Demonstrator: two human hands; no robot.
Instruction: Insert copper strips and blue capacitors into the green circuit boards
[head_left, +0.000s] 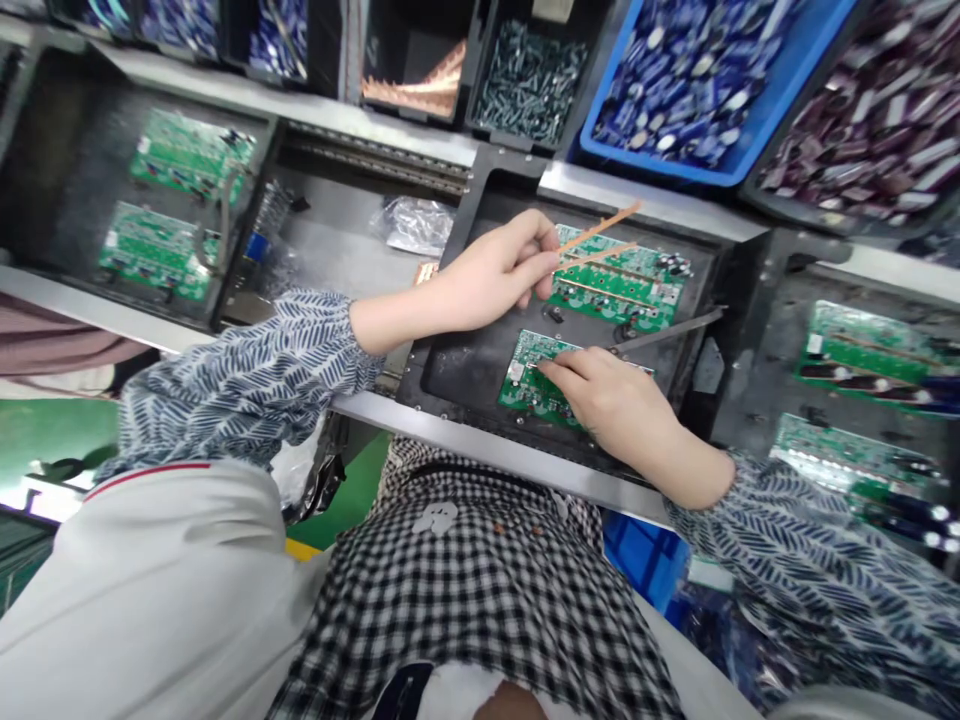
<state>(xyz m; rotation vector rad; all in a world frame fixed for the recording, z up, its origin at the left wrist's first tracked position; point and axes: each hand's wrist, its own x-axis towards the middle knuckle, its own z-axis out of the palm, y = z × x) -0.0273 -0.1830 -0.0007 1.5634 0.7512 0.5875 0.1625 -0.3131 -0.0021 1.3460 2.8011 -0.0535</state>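
Observation:
My left hand is closed in a pinch around thin copper strips, whose free ends point right over the upper green circuit board. On the lower circuit board, the fingertips of my right hand are pressed together against its surface. Anything between them is too small to make out, and the hand covers the board's right part. Both boards lie in a black tray. A thin grey bar slants across the tray, close to my right hand.
Another black tray with circuit boards stands left, and one with boards right. Along the back are bins of copper strips, screws, blue capacitors and dark red cylindrical parts. A clear plastic bag lies left of my tray.

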